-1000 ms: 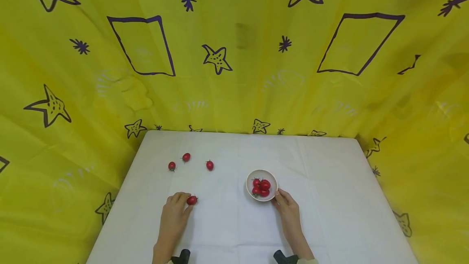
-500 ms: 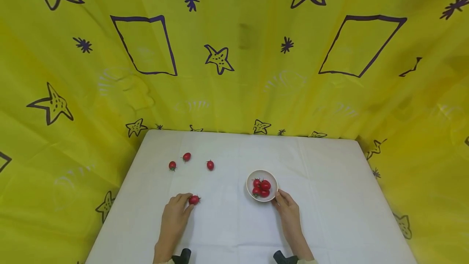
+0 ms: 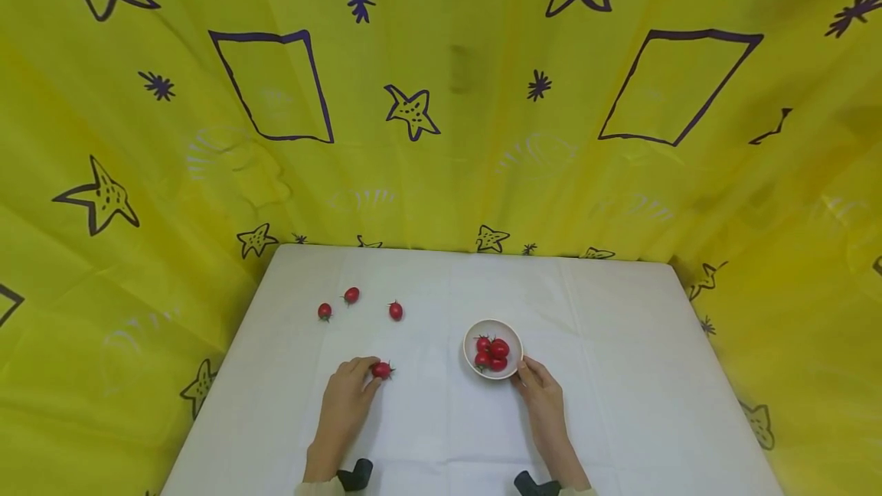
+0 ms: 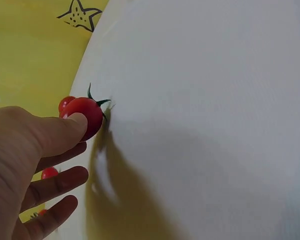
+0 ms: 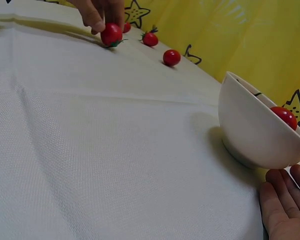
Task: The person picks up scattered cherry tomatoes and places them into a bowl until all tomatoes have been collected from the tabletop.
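Observation:
Thumb and fingertips of my left hand [image 3: 347,398] pinch a red cherry tomato [image 3: 382,370] with a green stem, left of the middle of the table. In the left wrist view the thumb lies on this tomato [image 4: 90,117], and the other fingers are spread apart. My right hand [image 3: 543,398] holds a small white bowl [image 5: 255,130] at its near right side, thumb at the rim and fingers against the lower outside. Several cherry tomatoes [image 3: 498,347] lie inside the bowl. The right wrist view shows only one tomato [image 5: 285,116] over its rim.
Three loose cherry tomatoes lie on the far left of the table: one at the left [image 3: 325,311], one farther back [image 3: 351,295], one to the right [image 3: 396,311]. White cloth [image 3: 606,327] covers the table. A yellow curtain [image 3: 441,174] with star drawings surrounds it.
My left hand has moved right and slightly away from me, carrying the pinched cherry tomato toward the bowl. The right hand and the bowl stay where they were.

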`<state>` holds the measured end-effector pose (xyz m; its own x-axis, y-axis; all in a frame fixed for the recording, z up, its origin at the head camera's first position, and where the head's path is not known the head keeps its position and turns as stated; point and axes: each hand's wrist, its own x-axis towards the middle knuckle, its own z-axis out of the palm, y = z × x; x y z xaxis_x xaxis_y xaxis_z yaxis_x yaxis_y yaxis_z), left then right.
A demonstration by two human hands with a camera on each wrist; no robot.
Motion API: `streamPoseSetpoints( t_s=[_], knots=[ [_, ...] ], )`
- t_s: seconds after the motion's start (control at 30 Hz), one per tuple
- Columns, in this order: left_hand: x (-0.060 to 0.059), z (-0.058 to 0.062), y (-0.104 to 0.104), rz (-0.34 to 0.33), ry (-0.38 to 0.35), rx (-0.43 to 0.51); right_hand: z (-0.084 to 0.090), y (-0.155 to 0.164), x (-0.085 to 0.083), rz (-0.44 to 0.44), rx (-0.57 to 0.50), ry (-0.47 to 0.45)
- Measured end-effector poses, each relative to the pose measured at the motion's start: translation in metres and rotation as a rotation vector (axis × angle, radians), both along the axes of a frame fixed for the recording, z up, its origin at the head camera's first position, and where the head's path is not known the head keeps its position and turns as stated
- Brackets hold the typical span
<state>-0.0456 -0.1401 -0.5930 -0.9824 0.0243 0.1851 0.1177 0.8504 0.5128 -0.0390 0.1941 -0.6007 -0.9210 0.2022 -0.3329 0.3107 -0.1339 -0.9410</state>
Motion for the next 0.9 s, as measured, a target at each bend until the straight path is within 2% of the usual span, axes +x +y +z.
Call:
streamPoseSetpoints(
  t_s=[0.27, 0.47, 0.63, 0.9],
  knots=[
    [-0.01, 0.003, 0.016, -0.041, 0.004, 0.032, -0.002, 0.0, -0.001, -0.015, -0.027, 0.004],
    [-0.019, 0.008, 0.03, -0.085, 0.056, 0.078, -0.004, 0.0, -0.001, -0.01, -0.022, 0.011],
    [-0.026, 0.016, 0.045, -0.145, 0.102, 0.1, -0.003, 0.0, -0.001, -0.007, -0.009, 0.002],
    [-0.034, 0.029, 0.069, -0.218, 0.022, 0.112, -0.002, 0.0, 0.0, -0.007, -0.008, 0.0]
  ],
)
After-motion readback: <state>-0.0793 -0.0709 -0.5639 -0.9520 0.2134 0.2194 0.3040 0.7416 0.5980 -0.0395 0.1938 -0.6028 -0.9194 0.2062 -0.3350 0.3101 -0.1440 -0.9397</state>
